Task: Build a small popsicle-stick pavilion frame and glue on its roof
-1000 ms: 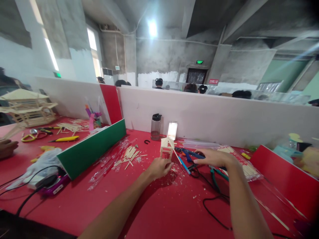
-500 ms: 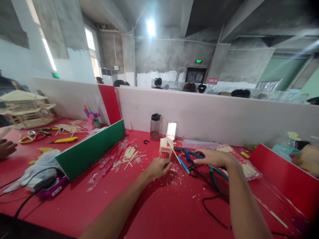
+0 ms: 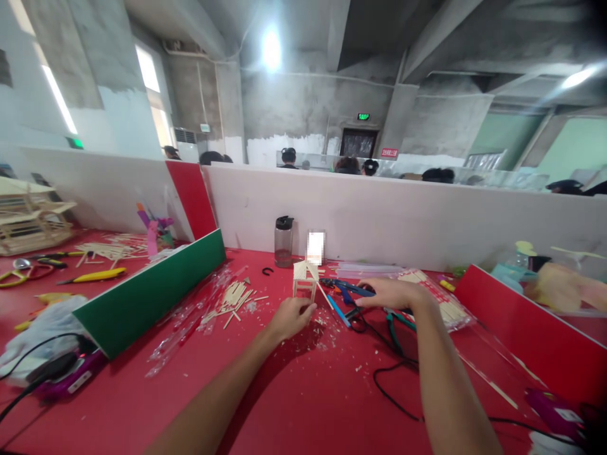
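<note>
A small house-like model of pale wooden sticks stands near the middle of the red tabletop, its roof uppermost, and the left hand grasps it low down, fingers closed about its base. A thin stick leans down from the roof on its right side. The right hand is spread, palm down, over the blue-handled pliers, fingertips at the handles; whether it grips them I cannot tell. Just beside them lie a blue strip, green-handled pliers and a black cable; farther right is a clear bag of sticks. Left of the model, a loose pile of sticks lies near a black curved piece. Behind the model stand a lidded bottle and a bright, blurred rectangle. A green board edges the left side, a red board the right, and a white partition runs behind, with people's heads beyond it.
</note>
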### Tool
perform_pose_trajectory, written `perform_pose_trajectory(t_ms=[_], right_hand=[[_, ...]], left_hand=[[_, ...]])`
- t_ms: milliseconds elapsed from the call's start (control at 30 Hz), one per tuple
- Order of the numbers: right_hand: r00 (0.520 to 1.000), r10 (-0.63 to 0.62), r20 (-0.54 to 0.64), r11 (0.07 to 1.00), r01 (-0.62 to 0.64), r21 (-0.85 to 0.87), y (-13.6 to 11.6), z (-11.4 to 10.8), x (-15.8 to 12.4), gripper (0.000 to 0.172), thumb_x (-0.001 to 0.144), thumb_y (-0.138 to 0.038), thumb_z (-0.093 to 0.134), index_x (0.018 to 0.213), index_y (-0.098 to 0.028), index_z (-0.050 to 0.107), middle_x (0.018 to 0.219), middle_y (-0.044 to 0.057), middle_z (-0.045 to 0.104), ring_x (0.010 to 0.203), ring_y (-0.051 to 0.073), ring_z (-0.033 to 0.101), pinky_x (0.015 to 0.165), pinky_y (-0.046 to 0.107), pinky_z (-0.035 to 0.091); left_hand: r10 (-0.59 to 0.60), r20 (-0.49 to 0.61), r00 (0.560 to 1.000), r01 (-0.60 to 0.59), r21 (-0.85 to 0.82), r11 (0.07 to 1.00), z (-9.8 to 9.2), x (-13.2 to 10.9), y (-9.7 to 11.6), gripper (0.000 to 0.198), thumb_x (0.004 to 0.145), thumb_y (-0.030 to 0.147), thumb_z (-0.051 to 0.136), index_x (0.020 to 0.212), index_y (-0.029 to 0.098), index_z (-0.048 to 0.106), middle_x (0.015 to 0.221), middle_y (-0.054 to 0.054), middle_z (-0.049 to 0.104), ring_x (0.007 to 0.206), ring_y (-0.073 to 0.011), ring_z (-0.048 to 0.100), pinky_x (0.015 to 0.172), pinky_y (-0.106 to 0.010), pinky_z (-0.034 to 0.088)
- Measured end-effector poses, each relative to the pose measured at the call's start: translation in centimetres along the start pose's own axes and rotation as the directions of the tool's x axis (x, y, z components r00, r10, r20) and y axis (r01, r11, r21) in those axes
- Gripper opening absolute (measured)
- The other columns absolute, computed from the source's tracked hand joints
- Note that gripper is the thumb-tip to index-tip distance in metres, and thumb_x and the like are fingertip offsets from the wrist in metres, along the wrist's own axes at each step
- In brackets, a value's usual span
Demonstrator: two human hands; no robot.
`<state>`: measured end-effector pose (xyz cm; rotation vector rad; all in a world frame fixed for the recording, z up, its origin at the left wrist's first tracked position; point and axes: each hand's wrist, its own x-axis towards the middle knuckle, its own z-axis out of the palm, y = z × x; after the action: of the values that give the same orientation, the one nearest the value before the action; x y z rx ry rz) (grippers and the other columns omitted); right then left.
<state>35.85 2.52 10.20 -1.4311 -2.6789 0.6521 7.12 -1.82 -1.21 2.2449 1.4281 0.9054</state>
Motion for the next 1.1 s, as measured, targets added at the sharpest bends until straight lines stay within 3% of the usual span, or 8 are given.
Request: perform_pose_trajectory(t_ms=[167,400,533,733,900,1100], right_hand=[[0.998,0.048,0.037,0.999,-0.048,-0.004,-0.6,-0.2,0.0,0.053,0.081,-0.063,0.06,0.118,-0.025,0.067,0.118,0.007,0.069,0.107,0.032,0.063,0.094,0.04,0.046],[0.999,0.031,0.026,1.0,-0.031,-0.001,-0.6,0.1,0.6,0.046,0.081,-0.059,0.062,0.111,-0.024,0.067,0.114,0.007,0.07,0.1,0.03,0.064,0.09,0.039,0.047],[0.999,0.019,0.032,1.0,-0.02,0.022,0.0,0.6,1.3,0.044,0.08,-0.057,0.063,0.109,-0.024,0.067,0.11,0.006,0.071,0.095,0.027,0.065,0.086,0.037,0.048],[0.999,0.019,0.033,0.999,-0.02,0.03,0.7,1.3,2.2,0.045,0.08,-0.055,0.064,0.109,-0.02,0.068,0.106,0.007,0.073,0.091,0.026,0.065,0.084,0.036,0.048],[0.999,-0.012,0.04,0.999,0.01,0.043,0.7,1.5,2.7,0.046,0.081,-0.055,0.062,0.11,-0.019,0.068,0.106,0.007,0.073,0.091,0.026,0.065,0.082,0.034,0.047],[0.998,-0.007,0.056,1.0,0.006,0.013,-0.2,1.6,2.8,0.048,0.082,-0.061,0.057,0.099,-0.018,0.071,0.092,0.006,0.073,0.078,0.023,0.064,0.066,0.029,0.043]], left_hand=[[-0.117,0.001,0.993,0.112,-0.295,0.949,0.5,0.5,-0.1,0.042,0.09,0.05,0.047,0.078,0.015,0.065,0.069,-0.003,0.066,0.061,-0.0157,0.058,0.06,-0.025,0.04],[-0.239,0.03,0.971,0.193,-0.689,0.698,2.9,1.2,0.2,0.049,0.078,0.061,0.062,0.093,0.014,0.063,0.094,-0.012,0.072,0.058,-0.0132,0.061,0.053,-0.024,0.045],[-0.315,0.039,0.948,0.23,-0.769,0.596,4.1,1.8,0.3,0.055,0.073,0.062,0.068,0.097,0.013,0.063,0.098,-0.013,0.071,0.056,-0.0115,0.06,0.05,-0.023,0.045],[-0.397,0.057,0.916,0.253,-0.851,0.461,5.0,3.0,1.0,0.056,0.067,0.062,0.074,0.094,0.014,0.061,0.076,-0.004,0.066,0.052,-0.0116,0.061,0.044,-0.02,0.042],[-0.38,0.045,0.924,0.216,-0.881,0.421,5.4,3.6,1.7,0.052,0.068,0.058,0.075,0.092,0.014,0.062,0.081,-0.005,0.069,0.057,-0.0122,0.063,0.051,-0.022,0.048],[-0.397,-0.006,0.918,0.184,-0.88,0.438,5.3,4.1,1.7,0.05,0.067,0.06,0.074,0.084,0.014,0.061,0.083,-0.006,0.071,0.059,-0.0119,0.062,0.06,-0.025,0.051]])
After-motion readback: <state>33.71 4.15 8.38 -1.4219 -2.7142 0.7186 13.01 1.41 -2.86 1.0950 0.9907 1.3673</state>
